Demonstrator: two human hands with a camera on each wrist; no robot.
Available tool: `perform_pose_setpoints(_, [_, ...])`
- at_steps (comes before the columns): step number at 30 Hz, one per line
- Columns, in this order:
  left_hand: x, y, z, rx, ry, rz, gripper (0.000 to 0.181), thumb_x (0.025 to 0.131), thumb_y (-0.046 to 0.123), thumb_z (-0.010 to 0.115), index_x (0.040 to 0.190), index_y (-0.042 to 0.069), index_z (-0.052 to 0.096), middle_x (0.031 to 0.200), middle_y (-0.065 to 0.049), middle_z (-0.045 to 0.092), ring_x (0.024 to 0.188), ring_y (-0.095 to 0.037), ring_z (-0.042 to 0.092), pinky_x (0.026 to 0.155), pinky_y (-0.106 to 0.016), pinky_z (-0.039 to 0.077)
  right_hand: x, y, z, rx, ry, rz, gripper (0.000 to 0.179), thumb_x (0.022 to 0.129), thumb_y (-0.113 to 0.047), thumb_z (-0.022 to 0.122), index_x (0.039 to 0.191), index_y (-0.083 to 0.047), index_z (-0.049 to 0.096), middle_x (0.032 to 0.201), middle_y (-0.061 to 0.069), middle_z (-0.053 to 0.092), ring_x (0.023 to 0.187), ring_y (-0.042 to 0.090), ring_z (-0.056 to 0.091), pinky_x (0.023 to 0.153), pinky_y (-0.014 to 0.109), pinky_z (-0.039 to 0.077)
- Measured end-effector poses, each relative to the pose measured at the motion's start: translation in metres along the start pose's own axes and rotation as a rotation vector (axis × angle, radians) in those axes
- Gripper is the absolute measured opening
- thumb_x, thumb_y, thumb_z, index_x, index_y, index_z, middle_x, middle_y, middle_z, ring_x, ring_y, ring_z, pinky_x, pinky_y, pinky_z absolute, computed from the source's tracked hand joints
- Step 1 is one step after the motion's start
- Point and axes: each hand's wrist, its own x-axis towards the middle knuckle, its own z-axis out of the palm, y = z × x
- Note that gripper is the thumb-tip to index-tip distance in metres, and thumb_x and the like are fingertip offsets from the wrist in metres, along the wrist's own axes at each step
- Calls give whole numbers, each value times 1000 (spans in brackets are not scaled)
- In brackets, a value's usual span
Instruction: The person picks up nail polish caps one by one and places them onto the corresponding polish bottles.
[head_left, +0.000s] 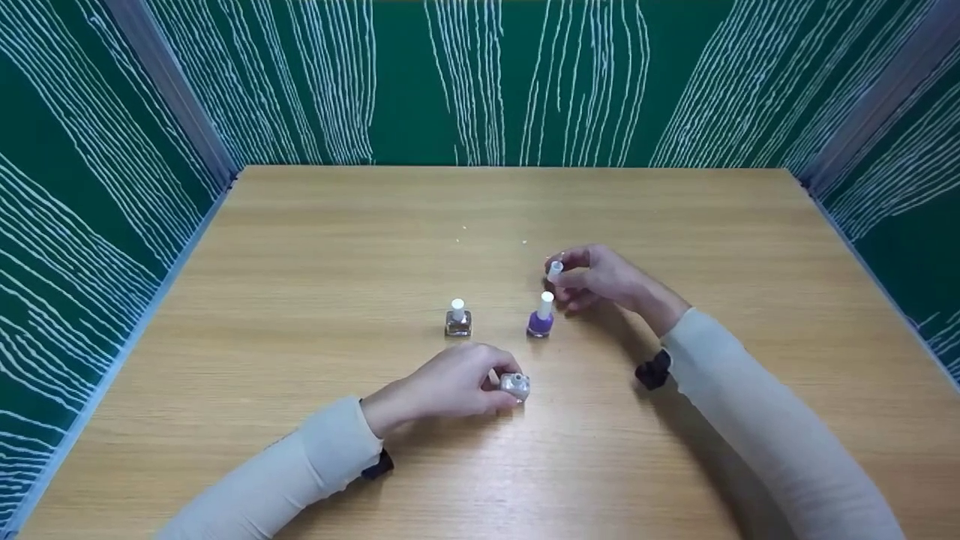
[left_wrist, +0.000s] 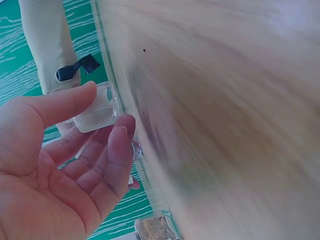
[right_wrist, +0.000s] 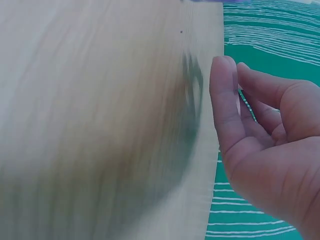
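Observation:
My left hand [head_left: 454, 381] pinches an uncapped nail polish bottle [head_left: 515, 387] between thumb and fingers, low over the near middle of the table. Its pale, whitish contents show through the glass [left_wrist: 99, 114] in the left wrist view. Farther back on the right, my right hand [head_left: 606, 279] pinches a white nail polish cap [head_left: 555, 271] with thumb and forefinger. The right wrist view hides that cap behind the fingers [right_wrist: 224, 95]. A purple nail polish bottle [head_left: 540, 323] with a white cap stands just in front of this hand. Beyond the left hand stands a capped brownish glitter nail polish bottle [head_left: 458, 323].
The wooden table [head_left: 337, 247] has a few tiny white specks [head_left: 524, 242] past the bottles. Green panels [head_left: 409, 82] with white wavy lines rise behind it and at both sides. Dark straps [head_left: 654, 370] sit at the wrists.

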Motion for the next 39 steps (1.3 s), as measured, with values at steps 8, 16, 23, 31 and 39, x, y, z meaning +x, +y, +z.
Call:
perform_pose_setpoints(8, [0, -2, 0, 24, 10, -2, 17, 90, 21, 79, 106, 14, 75, 92, 14, 69, 81, -4, 62, 76, -23, 50, -22, 9, -15, 44, 6, -23, 43, 100, -15, 66, 139, -2, 55, 115, 25, 61, 85, 26, 66, 76, 40, 61])
perform_pose_setpoints(16, [2, 0, -5, 28, 24, 0, 18, 90, 20, 79, 107, 14, 75, 93, 13, 69, 80, -5, 61, 74, -23, 50, -47, 12, -26, -19, 6, -36, 50, 97, -20, 71, 140, -1, 53, 116, 28, 63, 92, 35, 70, 76, 41, 60])
perform_pose_setpoints(23, [3, 0, -6, 9, 25, 21, 20, 91, 20, 78, 108, 12, 75, 96, 11, 70, 75, -3, 61, 70, -21, 51, -72, 24, -26, -45, 1, -45, 53, 95, -26, 74, 138, -2, 56, 126, 21, 59, 95, 38, 70, 75, 41, 60])
perform_pose_setpoints(31, [3, 1, -6, 1, 53, 15, 21, 90, 21, 80, 108, 12, 75, 96, 10, 70, 75, -5, 61, 71, -22, 51, -92, 41, -19, -46, -21, -64, 46, 95, -24, 74, 132, -1, 60, 124, 23, 59, 93, 38, 69, 78, 44, 60])
perform_pose_setpoints(39, [11, 3, -9, 35, 58, 55, 22, 89, 23, 80, 108, 12, 75, 97, 7, 71, 71, 0, 60, 67, -19, 51, -102, 40, -13, -85, -46, -100, 37, 96, -22, 72, 126, -2, 63, 122, 22, 58, 77, 30, 67, 69, 45, 61])
